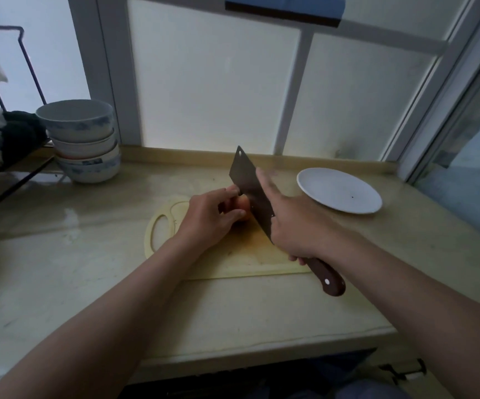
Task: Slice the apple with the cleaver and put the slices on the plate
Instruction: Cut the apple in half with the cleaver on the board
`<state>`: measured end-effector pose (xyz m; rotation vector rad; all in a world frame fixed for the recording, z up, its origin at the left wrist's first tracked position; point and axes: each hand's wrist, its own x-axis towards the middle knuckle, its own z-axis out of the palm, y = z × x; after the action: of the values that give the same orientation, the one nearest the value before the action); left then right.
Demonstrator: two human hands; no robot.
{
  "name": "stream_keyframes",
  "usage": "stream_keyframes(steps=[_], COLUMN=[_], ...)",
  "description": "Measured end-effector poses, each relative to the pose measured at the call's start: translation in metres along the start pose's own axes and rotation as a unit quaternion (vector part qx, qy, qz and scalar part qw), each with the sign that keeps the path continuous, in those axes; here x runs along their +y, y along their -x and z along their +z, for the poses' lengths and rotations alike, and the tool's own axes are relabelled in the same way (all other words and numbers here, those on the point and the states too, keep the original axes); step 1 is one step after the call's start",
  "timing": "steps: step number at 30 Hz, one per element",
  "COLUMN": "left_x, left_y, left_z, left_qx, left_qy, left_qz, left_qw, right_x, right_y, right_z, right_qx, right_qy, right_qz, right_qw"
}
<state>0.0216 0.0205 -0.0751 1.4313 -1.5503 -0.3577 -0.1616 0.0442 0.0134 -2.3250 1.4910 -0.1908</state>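
The left hand point(207, 217) is curling its fingers round the 1 apple point(243, 204), holding it on the 1 cutting board point(233, 254) beneath both hands. The right hand point(293, 223) is gripping the 1 cleaver point(247, 180) by its handle, index finger lying straight along the tilted blade, whose edge is meeting the apple just beside the left fingertips. 1 plate point(339, 190) is sitting beyond the right hand, and 4 stacked bowls point(86, 145) are standing well beyond the left hand, to its left.

We can read no text, label, brand, number or sign here. The blue marks on the stack of white ceramic bowls point(84, 145) are too blurred for us to tell whether any of them is writing.
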Motion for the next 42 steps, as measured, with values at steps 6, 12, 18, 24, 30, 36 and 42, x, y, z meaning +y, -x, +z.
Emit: stream_keyframes(steps=[6, 12, 18, 24, 30, 36, 42], left_x=[0.000, -0.001, -0.001, 0.000, 0.001, -0.005, -0.005], left_y=[0.002, 0.001, 0.001, 0.004, -0.002, -0.004, -0.005], left_z=[0.001, 0.001, 0.000, -0.004, -0.001, -0.001, 0.001], left_qx=[0.001, 0.015, 0.025, 0.031, -0.006, 0.008, 0.032], left_qy=[-0.015, -0.011, -0.009, 0.014, 0.020, 0.006, 0.002], left_qz=[-0.008, -0.033, -0.045, -0.012, -0.034, -0.036, -0.040], left_qw=[1.000, 0.999, 0.999, 0.999, 0.999, 0.999, 0.999], right_x=[0.007, -0.004, -0.020, -0.011, -0.003, -0.009, -0.017], right_y=[0.002, -0.009, -0.023, -0.013, -0.009, -0.015, -0.027], right_z=[0.011, -0.005, -0.026, -0.023, -0.020, -0.023, -0.033], right_qx=[0.009, -0.019, -0.061, -0.049, -0.044, -0.062, -0.063], right_qy=[0.023, 0.044, 0.066, -0.022, -0.064, -0.042, -0.005], right_qz=[-0.021, -0.017, -0.010, 0.022, 0.036, 0.017, 0.011], right_qw=[0.999, 0.999, 0.996, 0.998, 0.996, 0.997, 0.998])
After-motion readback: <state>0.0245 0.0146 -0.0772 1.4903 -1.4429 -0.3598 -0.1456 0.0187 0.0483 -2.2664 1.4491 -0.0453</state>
